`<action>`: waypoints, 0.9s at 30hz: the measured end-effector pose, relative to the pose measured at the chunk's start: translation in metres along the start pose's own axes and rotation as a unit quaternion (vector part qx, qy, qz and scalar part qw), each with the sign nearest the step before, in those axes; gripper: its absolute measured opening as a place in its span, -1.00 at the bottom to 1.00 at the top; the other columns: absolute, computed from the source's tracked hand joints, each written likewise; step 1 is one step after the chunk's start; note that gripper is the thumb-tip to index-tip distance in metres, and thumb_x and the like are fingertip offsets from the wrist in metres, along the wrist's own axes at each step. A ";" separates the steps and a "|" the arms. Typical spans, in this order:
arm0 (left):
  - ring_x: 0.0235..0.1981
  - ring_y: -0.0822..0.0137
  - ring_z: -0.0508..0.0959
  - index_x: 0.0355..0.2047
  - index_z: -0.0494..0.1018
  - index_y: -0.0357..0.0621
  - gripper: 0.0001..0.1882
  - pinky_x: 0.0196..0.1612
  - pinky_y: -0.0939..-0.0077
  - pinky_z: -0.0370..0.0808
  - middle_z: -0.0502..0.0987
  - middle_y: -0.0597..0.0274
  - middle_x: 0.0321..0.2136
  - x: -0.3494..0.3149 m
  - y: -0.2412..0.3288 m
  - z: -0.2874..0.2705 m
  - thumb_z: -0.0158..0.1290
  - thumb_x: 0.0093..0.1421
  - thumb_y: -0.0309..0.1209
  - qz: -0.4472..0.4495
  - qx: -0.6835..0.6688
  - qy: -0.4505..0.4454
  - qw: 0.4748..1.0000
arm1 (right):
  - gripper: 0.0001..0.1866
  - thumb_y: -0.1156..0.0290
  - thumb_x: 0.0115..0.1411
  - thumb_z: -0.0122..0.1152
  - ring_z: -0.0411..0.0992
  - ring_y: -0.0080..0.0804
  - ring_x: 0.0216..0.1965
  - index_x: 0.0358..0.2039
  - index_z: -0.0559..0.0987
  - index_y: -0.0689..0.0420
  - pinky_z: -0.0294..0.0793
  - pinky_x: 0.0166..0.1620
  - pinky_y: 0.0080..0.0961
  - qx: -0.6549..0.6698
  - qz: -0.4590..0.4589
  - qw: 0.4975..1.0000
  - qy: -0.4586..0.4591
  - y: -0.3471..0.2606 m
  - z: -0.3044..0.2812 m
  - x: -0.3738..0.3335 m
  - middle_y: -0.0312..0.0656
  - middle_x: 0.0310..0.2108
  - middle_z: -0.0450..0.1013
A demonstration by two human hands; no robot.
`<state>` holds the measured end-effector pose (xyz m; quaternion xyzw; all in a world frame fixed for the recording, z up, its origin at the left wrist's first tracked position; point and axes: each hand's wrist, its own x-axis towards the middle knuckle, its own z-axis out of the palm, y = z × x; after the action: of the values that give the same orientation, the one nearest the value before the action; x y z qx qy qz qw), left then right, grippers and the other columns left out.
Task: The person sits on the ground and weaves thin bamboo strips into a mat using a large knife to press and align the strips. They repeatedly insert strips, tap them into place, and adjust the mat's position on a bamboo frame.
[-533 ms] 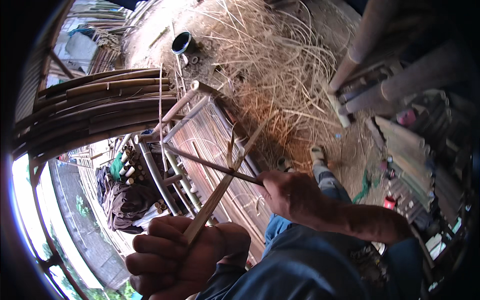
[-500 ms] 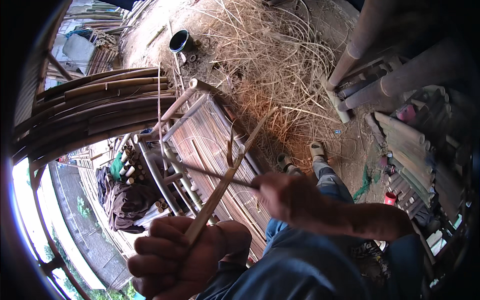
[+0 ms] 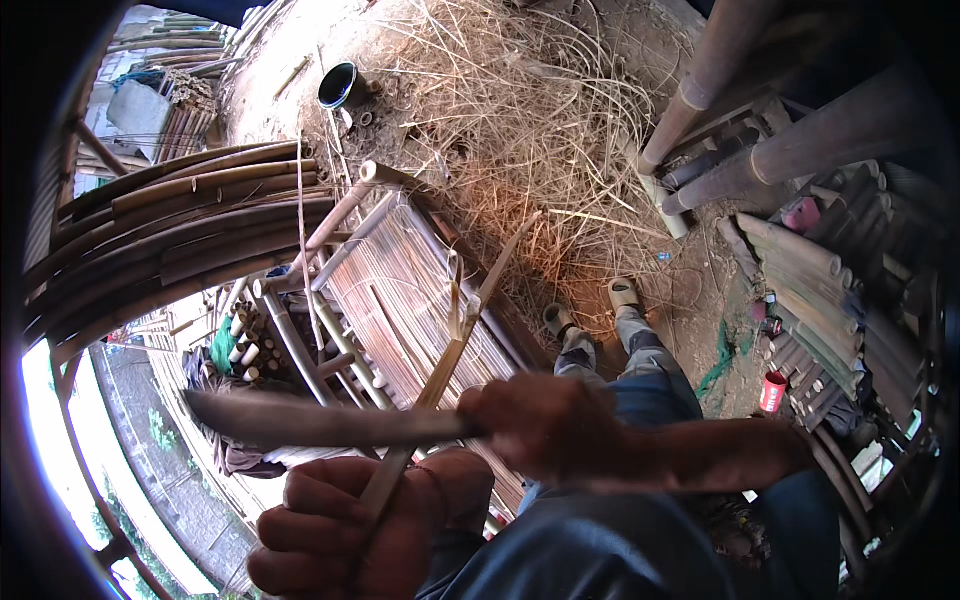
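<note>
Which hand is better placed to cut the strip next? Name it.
Likely the right hand: it grips the knife, which crosses the strip in view; the left hand grips the strip.

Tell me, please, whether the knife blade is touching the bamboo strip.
Cannot tell: in the head view, the knife blade passes in front of the bamboo strip and covers the crossing, so neither contact nor gap shows plainly.
</note>
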<state>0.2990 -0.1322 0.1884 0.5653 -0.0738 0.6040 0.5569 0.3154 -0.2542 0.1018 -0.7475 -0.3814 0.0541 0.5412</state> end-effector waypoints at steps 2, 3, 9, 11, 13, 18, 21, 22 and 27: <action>-0.67 0.56 0.17 -0.66 0.13 0.02 -0.58 -0.60 0.75 0.15 0.09 0.44 -0.69 0.003 -0.001 0.003 0.00 0.19 -0.08 0.031 0.006 0.020 0.999 | -0.89 0.40 0.24 0.05 0.47 -0.25 -0.56 -0.31 0.50 0.14 0.50 -0.49 -0.40 0.062 0.174 0.979 -0.082 0.075 0.025 -0.012 -0.13 -0.56 0.42; -0.70 0.55 0.20 -0.67 0.25 0.02 -0.55 -0.65 0.72 0.14 0.13 0.46 -0.73 0.009 -0.008 0.011 -0.12 0.28 -0.02 0.051 0.004 0.023 0.998 | -0.78 0.30 0.30 0.00 0.49 -0.16 -0.57 -0.40 0.50 0.16 0.51 -0.51 -0.31 -0.122 0.225 0.958 -0.127 0.105 0.039 -0.017 -0.07 -0.59 0.44; -0.58 0.45 0.21 -0.63 0.18 0.00 -0.46 -0.55 0.61 0.20 0.16 0.37 -0.64 0.009 -0.024 -0.025 -0.20 0.31 0.13 -0.018 -0.072 -0.092 0.993 | -0.69 0.22 0.26 0.10 0.47 -0.16 -0.67 -0.54 0.46 0.15 0.44 -0.62 -0.27 -0.192 0.207 0.958 -0.058 0.133 0.062 -0.020 -0.07 -0.69 0.43; -0.57 0.40 0.27 -0.58 0.21 -0.09 -0.46 -0.48 0.59 0.27 0.20 0.30 -0.63 -0.016 -0.070 -0.042 -0.03 0.24 0.12 0.006 -0.014 -0.078 0.997 | -0.69 0.22 0.26 0.10 0.47 -0.16 -0.67 -0.54 0.45 0.15 0.44 -0.61 -0.28 -0.183 0.215 0.958 -0.048 0.135 0.062 -0.019 -0.07 -0.68 0.43; -0.60 0.32 0.28 -0.57 0.24 -0.13 -0.34 -0.50 0.50 0.29 0.25 0.22 -0.63 -0.055 -0.105 -0.072 -0.11 0.18 0.28 -0.116 0.037 -0.151 0.981 | -0.68 0.21 0.26 0.10 0.48 -0.16 -0.66 -0.53 0.45 0.16 0.45 -0.61 -0.28 -0.165 0.201 0.965 -0.037 0.136 0.063 -0.016 -0.06 -0.67 0.44; -0.69 0.44 0.14 -0.63 0.11 -0.10 -0.33 -0.67 0.64 0.11 0.14 0.29 -0.67 -0.085 -0.153 -0.073 -0.30 0.27 0.27 -0.118 -0.008 -0.172 0.978 | -0.72 0.22 0.24 0.13 0.51 -0.13 -0.61 -0.46 0.47 0.18 0.48 -0.59 -0.26 -0.160 0.216 0.961 -0.066 0.161 0.075 -0.011 -0.04 -0.64 0.46; -0.68 0.45 0.14 -0.61 0.15 -0.09 -0.32 -0.64 0.58 0.09 0.16 0.29 -0.67 -0.080 -0.162 -0.068 -0.32 0.25 0.30 -0.098 -0.047 -0.176 0.978 | -0.71 0.21 0.23 0.14 0.51 -0.10 -0.60 -0.48 0.47 0.17 0.49 -0.58 -0.25 -0.150 0.230 0.959 -0.078 0.198 0.079 -0.006 -0.03 -0.63 0.46; -0.68 0.45 0.12 -0.61 0.15 -0.08 -0.32 -0.64 0.57 0.08 0.14 0.30 -0.67 -0.078 -0.165 -0.064 -0.32 0.25 0.31 -0.102 -0.044 -0.169 0.979 | -0.70 0.21 0.23 0.15 0.48 -0.16 -0.65 -0.52 0.46 0.16 0.44 -0.63 -0.32 -0.175 0.219 0.957 -0.072 0.210 0.085 -0.007 -0.07 -0.67 0.44; -0.69 0.45 0.12 -0.61 0.15 -0.04 -0.33 -0.63 0.55 0.08 0.14 0.33 -0.68 -0.073 -0.177 -0.039 -0.32 0.24 0.33 -0.107 -0.024 -0.153 0.982 | -0.67 0.18 0.24 0.16 0.30 -0.36 -0.74 -0.57 0.41 0.09 0.30 -0.67 -0.37 -0.449 -0.017 0.893 0.011 0.307 0.108 -0.018 -0.24 -0.74 0.23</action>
<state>0.3905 -0.0814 0.0231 0.6421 -0.1124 0.4454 0.6138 0.4065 -0.2202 -0.2098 -0.9051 -0.3712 -0.1406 0.1526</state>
